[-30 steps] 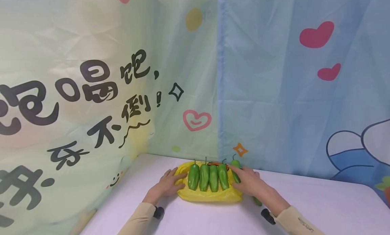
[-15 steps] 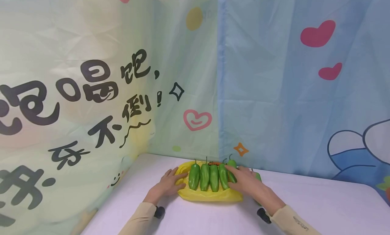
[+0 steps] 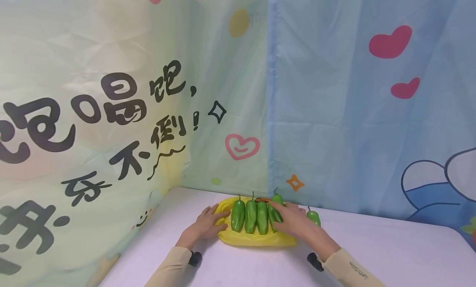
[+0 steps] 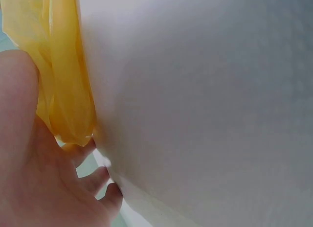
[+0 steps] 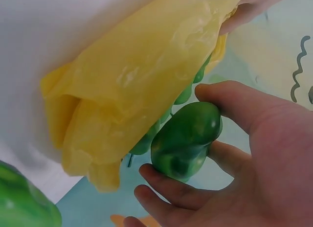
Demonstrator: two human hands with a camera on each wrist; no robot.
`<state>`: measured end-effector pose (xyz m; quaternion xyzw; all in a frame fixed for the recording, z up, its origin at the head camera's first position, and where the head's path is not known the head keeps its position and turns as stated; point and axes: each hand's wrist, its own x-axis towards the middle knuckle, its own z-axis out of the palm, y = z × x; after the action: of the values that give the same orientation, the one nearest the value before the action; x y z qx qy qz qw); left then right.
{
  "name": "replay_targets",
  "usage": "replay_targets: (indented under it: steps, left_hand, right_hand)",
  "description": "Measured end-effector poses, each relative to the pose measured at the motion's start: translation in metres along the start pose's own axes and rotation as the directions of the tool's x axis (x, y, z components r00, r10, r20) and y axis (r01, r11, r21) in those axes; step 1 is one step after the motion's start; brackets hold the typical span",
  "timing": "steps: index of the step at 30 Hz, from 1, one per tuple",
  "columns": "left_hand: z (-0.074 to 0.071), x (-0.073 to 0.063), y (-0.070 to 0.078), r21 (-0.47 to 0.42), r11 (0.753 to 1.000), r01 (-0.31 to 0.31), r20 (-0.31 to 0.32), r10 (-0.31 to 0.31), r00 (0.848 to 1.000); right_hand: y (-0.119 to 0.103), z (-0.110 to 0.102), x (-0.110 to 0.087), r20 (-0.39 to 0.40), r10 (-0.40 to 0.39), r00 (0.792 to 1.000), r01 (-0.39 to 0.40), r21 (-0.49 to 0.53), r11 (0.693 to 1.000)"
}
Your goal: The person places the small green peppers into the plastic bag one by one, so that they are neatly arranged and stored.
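Note:
Several green peppers (image 3: 251, 217) lie side by side in an open yellow plastic bag (image 3: 256, 240). My left hand (image 3: 205, 223) holds the bag's left edge, which passes between thumb and fingers in the left wrist view. At the bag's right side, my right hand (image 3: 297, 224) grips another green pepper (image 5: 183, 134) between thumb and fingers. In the head view this pepper's stem end rises above the hand, over the right end of the row. That hand hides part of the row and the bag's right edge.
One more green pepper (image 3: 313, 216) lies beyond my right forearm. A small orange-red item (image 3: 262, 200) shows at the bag's far rim. All stand on a pale table (image 3: 372, 245), with printed curtains (image 3: 316, 154) behind and to the left.
My right hand has moved left with the pepper, onto the right end of the row. The pepper beyond my right arm now shows more. My left hand stays at the bag.

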<state>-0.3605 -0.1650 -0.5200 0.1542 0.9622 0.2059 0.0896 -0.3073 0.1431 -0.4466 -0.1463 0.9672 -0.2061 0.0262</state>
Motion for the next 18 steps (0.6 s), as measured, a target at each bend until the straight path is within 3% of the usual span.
replay_targets:
  steps: [18]
  left_hand:
    - [-0.003, -0.001, 0.002, -0.003, 1.000, 0.011, 0.009, -0.011, 1.000]
  right_hand:
    - [-0.017, 0.011, 0.012, -0.015, -0.014, 1.000, 0.014, -0.006, 1.000]
